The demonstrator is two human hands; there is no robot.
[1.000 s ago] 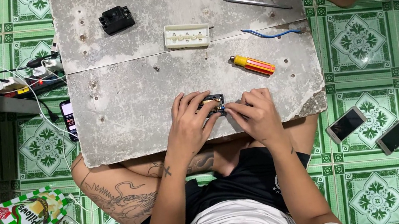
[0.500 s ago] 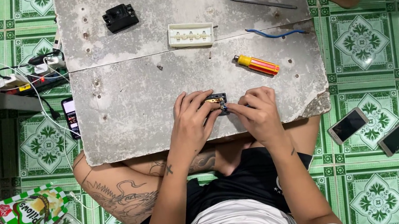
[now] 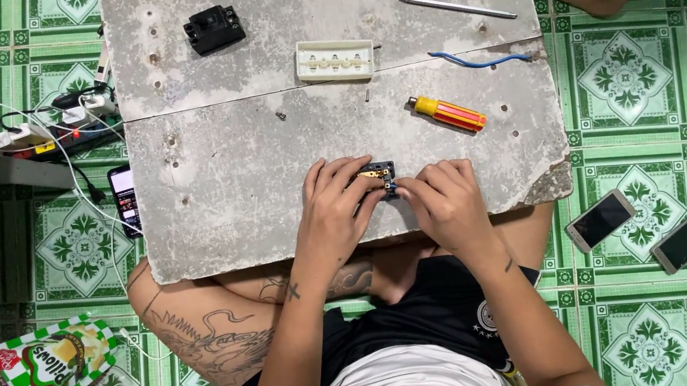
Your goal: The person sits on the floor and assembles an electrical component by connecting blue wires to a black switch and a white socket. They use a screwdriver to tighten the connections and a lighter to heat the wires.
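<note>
The left hand point(image 3: 335, 208) and right hand point(image 3: 446, 202) pinched a small black switch part point(image 3: 379, 174) with brass contacts between their fingertips, each grip closed narrow on it, at the near edge of the grey slab desk point(image 3: 230, 174). Farther out lay a yellow-handled screwdriver point(image 3: 448, 113), a white socket plate point(image 3: 334, 59), a black module point(image 3: 213, 28) and a blue wire point(image 3: 479, 61). Two phones point(image 3: 642, 230) rested on the green tiled floor.

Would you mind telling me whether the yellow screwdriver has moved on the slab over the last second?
No. The yellow screwdriver still lies just below the slab's seam, beneath the blue wire; only the camera shifted.
</note>
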